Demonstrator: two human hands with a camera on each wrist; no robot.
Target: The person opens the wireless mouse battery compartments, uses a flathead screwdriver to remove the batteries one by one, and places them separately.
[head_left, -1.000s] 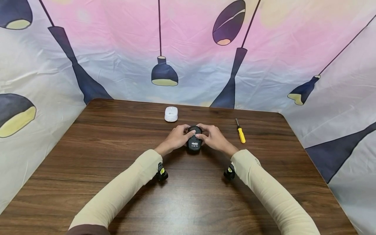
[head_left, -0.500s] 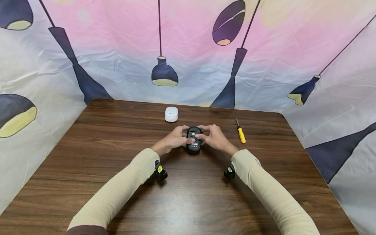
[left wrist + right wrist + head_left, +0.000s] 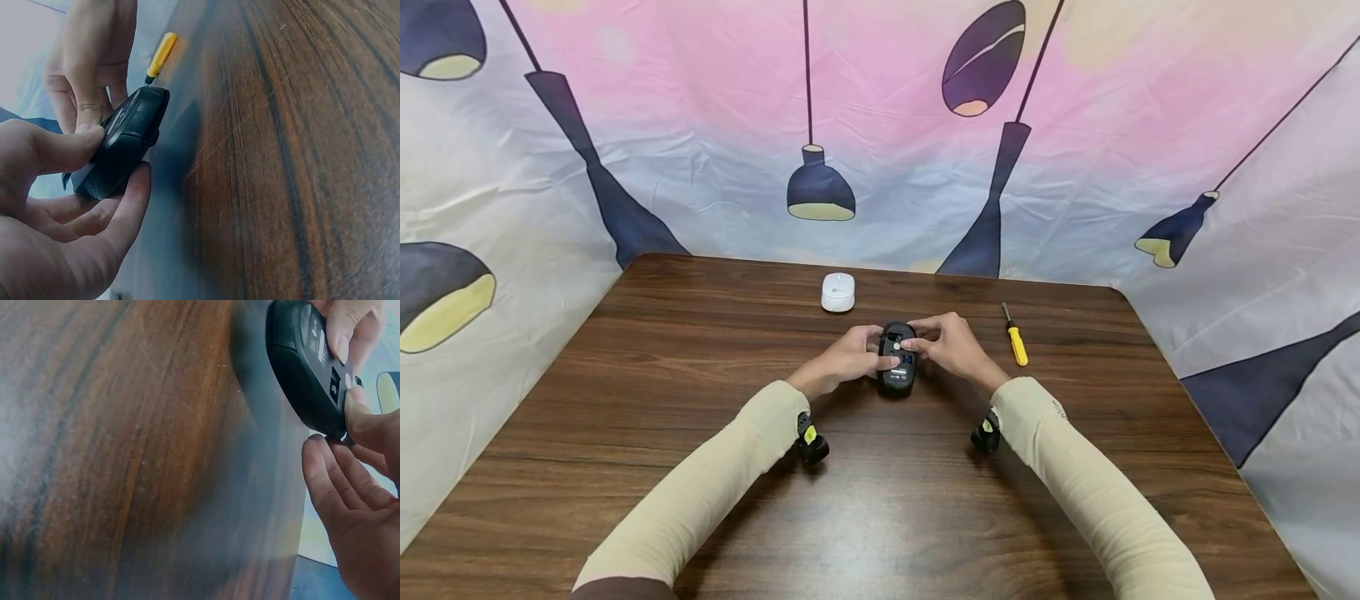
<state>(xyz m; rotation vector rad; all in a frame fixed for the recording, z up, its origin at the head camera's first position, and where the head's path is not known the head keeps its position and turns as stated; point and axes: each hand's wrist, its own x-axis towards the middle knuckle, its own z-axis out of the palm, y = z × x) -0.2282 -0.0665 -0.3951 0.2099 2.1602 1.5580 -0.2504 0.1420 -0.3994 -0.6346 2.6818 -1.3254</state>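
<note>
Fingers [image 3: 883,362] of the left hand [image 3: 846,356] and right hand [image 3: 953,346] pinch the black mouse [image 3: 897,383] between them, off the desk [image 3: 865,508], underside up, long axis running near to far, right hand closer to its far end, screwdriver [image 3: 1017,343] to its right, white mouse [image 3: 838,292] beyond and left.

Label [image 3: 898,372] on black mouse [image 3: 896,387] too small to read, right hand [image 3: 359,512] cut off by right wrist view's edge
</note>
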